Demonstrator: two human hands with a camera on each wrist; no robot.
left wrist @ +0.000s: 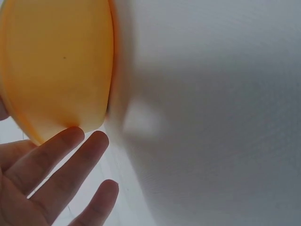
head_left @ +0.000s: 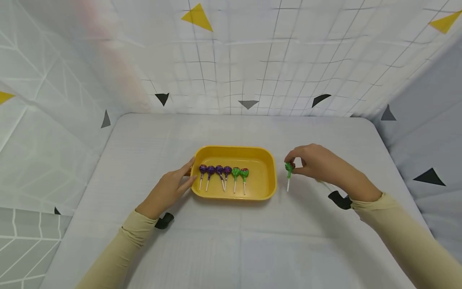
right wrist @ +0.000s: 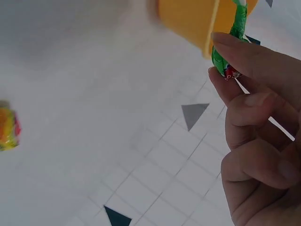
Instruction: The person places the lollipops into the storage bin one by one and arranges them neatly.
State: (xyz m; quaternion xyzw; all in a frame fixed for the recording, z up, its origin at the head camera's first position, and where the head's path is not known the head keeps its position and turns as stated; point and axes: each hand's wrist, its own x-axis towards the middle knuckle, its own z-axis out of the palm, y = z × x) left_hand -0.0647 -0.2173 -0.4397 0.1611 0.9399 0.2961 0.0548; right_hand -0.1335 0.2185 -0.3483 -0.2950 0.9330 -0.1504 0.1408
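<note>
A yellow tray [head_left: 260, 180] lies on the table, holding a row of several purple-wrapped lollipops [head_left: 219, 170] and two green-wrapped lollipops [head_left: 236, 172]. My left hand [head_left: 169, 186] holds the tray's left end, its thumb at the rim and its fingers along the outer wall [left wrist: 61, 61]. To the right of the tray, my right hand [head_left: 314, 162] pinches another green lollipop [head_left: 289, 168] by its wrapped head between thumb and fingertips. Its white stick points toward me. In the right wrist view, this green lollipop [right wrist: 221, 61] shows a red patch on its wrapper.
A yellow-and-red wrapped lollipop [right wrist: 8, 128] lies on the table, partly hidden behind my right arm in the head view. A black strap end [head_left: 340, 200] hangs by the right wrist, another [head_left: 165, 220] by the left. Patterned fabric walls [head_left: 245, 60] surround the white table [head_left: 231, 241].
</note>
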